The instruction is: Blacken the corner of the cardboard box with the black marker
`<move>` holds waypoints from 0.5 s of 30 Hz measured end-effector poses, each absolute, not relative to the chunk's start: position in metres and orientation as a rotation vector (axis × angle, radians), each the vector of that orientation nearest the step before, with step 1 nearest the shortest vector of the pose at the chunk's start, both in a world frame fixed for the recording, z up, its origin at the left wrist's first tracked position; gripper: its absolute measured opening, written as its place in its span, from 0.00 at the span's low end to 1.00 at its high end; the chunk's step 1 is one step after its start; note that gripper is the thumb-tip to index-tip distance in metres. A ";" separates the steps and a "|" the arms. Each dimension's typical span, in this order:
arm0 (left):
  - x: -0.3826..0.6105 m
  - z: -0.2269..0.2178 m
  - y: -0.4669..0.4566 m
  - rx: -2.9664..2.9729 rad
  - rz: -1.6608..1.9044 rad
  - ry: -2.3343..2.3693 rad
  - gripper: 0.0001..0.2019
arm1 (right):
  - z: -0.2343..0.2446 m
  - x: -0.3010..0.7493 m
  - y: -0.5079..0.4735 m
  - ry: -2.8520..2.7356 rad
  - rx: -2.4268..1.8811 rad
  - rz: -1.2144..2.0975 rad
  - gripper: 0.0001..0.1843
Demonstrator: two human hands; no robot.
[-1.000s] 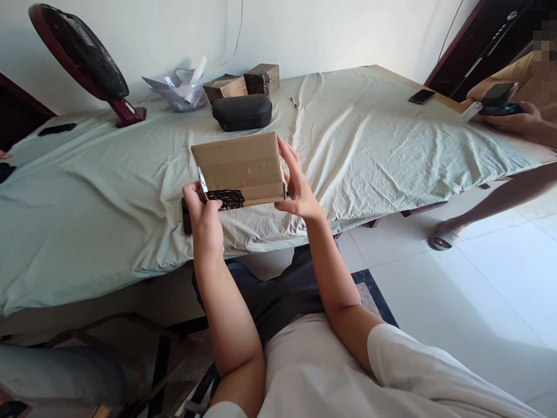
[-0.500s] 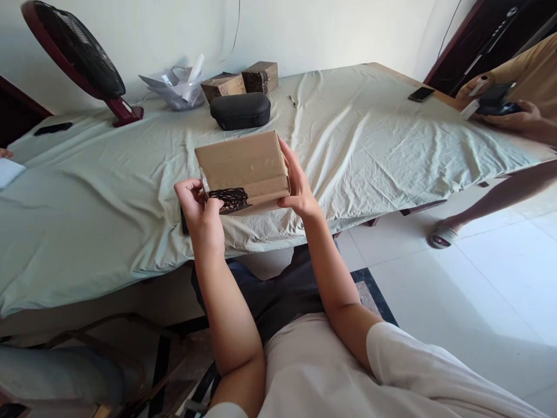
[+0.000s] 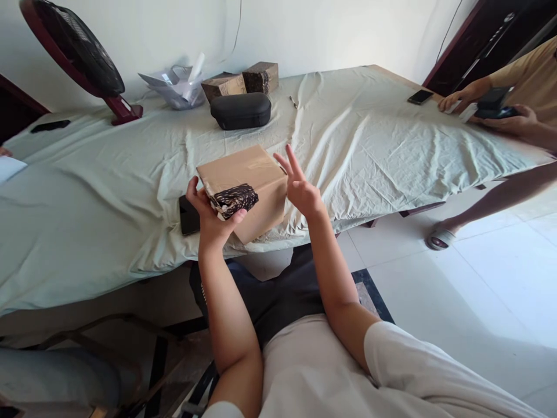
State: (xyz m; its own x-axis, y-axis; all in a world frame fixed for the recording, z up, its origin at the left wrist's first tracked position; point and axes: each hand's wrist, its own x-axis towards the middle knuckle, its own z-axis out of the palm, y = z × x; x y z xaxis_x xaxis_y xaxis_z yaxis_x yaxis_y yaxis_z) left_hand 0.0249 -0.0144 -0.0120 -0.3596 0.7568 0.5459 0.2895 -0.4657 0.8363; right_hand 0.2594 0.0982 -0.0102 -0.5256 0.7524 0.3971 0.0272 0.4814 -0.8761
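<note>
A brown cardboard box [image 3: 265, 200] is at the front edge of the cloth-covered table, turned so that its top and two sides show. Black scribble covers one of its corners, on the left. My left hand [image 3: 213, 220] grips that corner, thumb on the front side and fingers behind. At the box's right side, my right hand [image 3: 304, 188] has two fingers stretched out and apart; whether it touches the box is unclear. A dark flat object like a phone [image 3: 188, 217] lies beside my left hand, partly hidden. I cannot tell whether the box rests on the table.
Behind the box stand a black zip case [image 3: 240, 110], two smaller cardboard boxes [image 3: 261, 76], a plastic bag with things in it [image 3: 176, 87] and a fan [image 3: 126, 113]. A phone [image 3: 420, 96] lies at the right, near another person's hands [image 3: 505, 119] holding a dark device.
The box has come down and turned, showing more of its right side. My right hand has let go of its right end and spread its fingers. My left hand still grips the scribbled corner.
</note>
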 end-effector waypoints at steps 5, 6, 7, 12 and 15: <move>0.013 -0.020 -0.014 1.545 1.922 1.377 0.64 | -0.035 0.272 0.112 -1.807 -1.036 0.877 0.41; 0.012 -0.021 -0.014 1.553 1.924 1.365 0.64 | -0.040 0.272 0.112 -1.825 -1.154 0.830 0.38; 0.011 -0.022 -0.014 1.559 1.922 1.355 0.64 | -0.044 0.271 0.111 -1.855 -1.270 0.792 0.35; 0.006 -0.028 -0.015 1.588 1.864 1.275 0.65 | -0.056 0.249 0.102 -2.043 -1.508 0.709 0.28; 0.003 -0.031 -0.015 1.617 1.818 1.267 0.67 | -0.061 0.234 0.101 -2.132 -1.516 0.668 0.26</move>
